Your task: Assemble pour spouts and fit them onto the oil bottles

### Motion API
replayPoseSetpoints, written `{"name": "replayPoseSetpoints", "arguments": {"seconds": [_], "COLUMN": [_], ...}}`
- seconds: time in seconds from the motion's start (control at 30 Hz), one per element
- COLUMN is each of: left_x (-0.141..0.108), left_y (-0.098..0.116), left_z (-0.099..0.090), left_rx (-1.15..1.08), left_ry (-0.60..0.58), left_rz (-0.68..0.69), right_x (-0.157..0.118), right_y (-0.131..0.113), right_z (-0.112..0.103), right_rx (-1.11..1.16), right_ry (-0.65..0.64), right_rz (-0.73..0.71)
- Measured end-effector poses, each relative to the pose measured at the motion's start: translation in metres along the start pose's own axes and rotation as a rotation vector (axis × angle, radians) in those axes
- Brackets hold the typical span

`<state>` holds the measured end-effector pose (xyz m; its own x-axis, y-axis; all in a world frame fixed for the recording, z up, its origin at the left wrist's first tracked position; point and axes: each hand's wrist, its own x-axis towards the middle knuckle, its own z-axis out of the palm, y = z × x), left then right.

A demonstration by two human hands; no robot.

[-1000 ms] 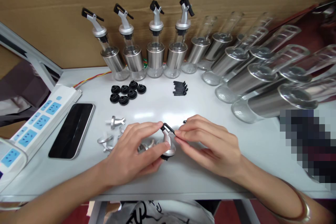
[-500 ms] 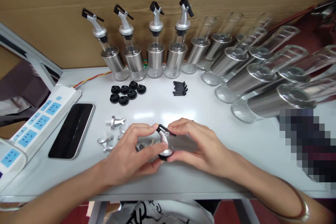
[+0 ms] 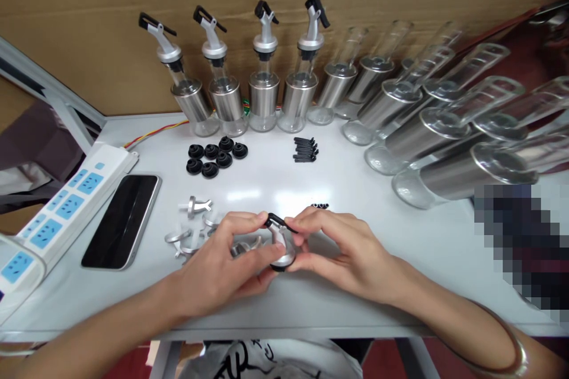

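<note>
Between my two hands, low over the front of the table, is a silver pourer spout (image 3: 281, 249) with a black lever on top and a black stopper below. My left hand (image 3: 222, 254) is closed round its left side, the index fingertip at the lever's left end and the thumb on the silver body. My right hand (image 3: 342, 249) pinches it from the right, with fingers at the lever's right end and thumb by the base ring. Several loose silver spouts (image 3: 198, 206) lie left of and partly behind my left hand.
Black stoppers (image 3: 210, 170) and black levers (image 3: 304, 150) lie mid-table, small black rings (image 3: 320, 206) nearer. Bottles with fitted pourers (image 3: 264, 95) stand at the back, open-necked bottles (image 3: 444, 130) to the right. A phone (image 3: 122, 222) and a power strip (image 3: 66, 213) are at left.
My right fingers have shifted slightly down and closed in on the lever's right end. Small black rings behind my right hand now show more. The left hand has hardly moved.
</note>
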<state>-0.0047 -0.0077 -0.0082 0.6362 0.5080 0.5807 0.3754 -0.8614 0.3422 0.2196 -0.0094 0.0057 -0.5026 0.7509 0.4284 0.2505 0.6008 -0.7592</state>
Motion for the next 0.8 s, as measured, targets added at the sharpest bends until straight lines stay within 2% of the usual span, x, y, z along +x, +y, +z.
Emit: {"name": "replayPoseSetpoints", "arguments": {"seconds": [0.2,0.5,0.8], "left_x": [-0.0014,-0.0026,0.0014], "left_y": [0.0005,0.0005,-0.0009], "left_z": [0.0002,0.0014,0.0012], "left_rx": [-0.015,0.005,-0.006], "left_ry": [-0.034,-0.008,0.018], "left_rz": [-0.045,-0.029,-0.023], "right_x": [-0.0012,0.001,-0.0013], "right_y": [-0.0001,-0.0017,0.0003], "right_z": [-0.001,-0.0004,0.0032], "right_rx": [-0.021,-0.091,-0.148], "right_ry": [-0.017,-0.01,-0.011], "right_rz": [0.013,-0.073,-0.042]}}
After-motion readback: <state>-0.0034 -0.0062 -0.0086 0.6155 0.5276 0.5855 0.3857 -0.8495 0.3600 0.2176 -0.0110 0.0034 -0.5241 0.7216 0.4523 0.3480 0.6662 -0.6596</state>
